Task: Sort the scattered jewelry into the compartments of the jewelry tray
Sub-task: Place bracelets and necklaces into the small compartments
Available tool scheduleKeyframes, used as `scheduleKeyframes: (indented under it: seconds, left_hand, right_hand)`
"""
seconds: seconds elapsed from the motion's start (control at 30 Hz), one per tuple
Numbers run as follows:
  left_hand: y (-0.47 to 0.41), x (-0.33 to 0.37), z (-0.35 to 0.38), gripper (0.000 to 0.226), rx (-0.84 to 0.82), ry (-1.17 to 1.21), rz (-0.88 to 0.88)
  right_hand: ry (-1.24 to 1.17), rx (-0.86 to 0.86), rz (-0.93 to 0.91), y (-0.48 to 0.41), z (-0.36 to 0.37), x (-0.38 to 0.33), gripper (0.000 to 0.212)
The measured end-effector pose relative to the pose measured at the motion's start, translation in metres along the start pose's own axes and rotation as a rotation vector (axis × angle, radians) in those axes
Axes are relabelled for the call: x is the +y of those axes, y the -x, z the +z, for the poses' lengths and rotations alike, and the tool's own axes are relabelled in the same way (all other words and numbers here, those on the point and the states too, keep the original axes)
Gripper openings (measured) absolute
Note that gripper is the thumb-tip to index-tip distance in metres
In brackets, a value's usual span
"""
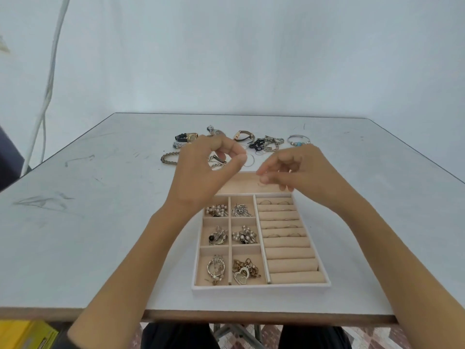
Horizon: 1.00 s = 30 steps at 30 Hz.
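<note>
Nearest, the jewelry tray [261,289] is set on the table [100,222], 6 small compartments filled. Above its far end, left hand [201,172] and right hand [299,167] are held with fingers curled (any grip cannot be told). Scattered jewelry [266,143] is spread just beyond the fingertips.

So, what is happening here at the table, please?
A person is sorting jewelry into a beige jewelry tray. The left hand and right hand hover over its far long compartment, fingers curled as if pinching something tiny; I cannot make out what. Six small compartments hold pieces, and thin rings sit in the rolls. Watches and bracelets lie on the table beyond.
</note>
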<state>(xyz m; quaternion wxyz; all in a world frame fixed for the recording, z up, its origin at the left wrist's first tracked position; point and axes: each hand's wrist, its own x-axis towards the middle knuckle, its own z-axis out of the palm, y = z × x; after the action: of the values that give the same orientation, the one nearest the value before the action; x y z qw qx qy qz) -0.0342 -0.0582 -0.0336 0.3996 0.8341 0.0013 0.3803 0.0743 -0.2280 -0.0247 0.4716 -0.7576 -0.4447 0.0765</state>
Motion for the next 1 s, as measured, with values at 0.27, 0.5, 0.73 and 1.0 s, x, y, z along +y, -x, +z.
scheduleKeyframes:
  seconds: [0.27, 0.5, 0.73, 1.0]
  left_hand:
    - [0.024, 0.015, 0.007, 0.007, -0.181, -0.073, 0.118]
    - [0.030, 0.015, 0.010, 0.006, -0.286, -0.081, 0.139]
    - [0.033, 0.014, 0.012, 0.005, -0.329, -0.095, 0.127]
    - [0.034, 0.014, 0.011, 0.005, -0.330, -0.098, 0.121]
  right_hand:
    - [-0.145, 0.092, 0.071, 0.064, -0.006, -0.004, 0.011]
    - [-0.049, 0.007, 0.096, 0.086, -0.005, -0.004, 0.009]
    - [-0.002, -0.011, 0.083, 0.088, -0.006, -0.002, 0.008]
    - [-0.011, -0.066, 0.051, 0.087, -0.007, 0.003, 0.009]
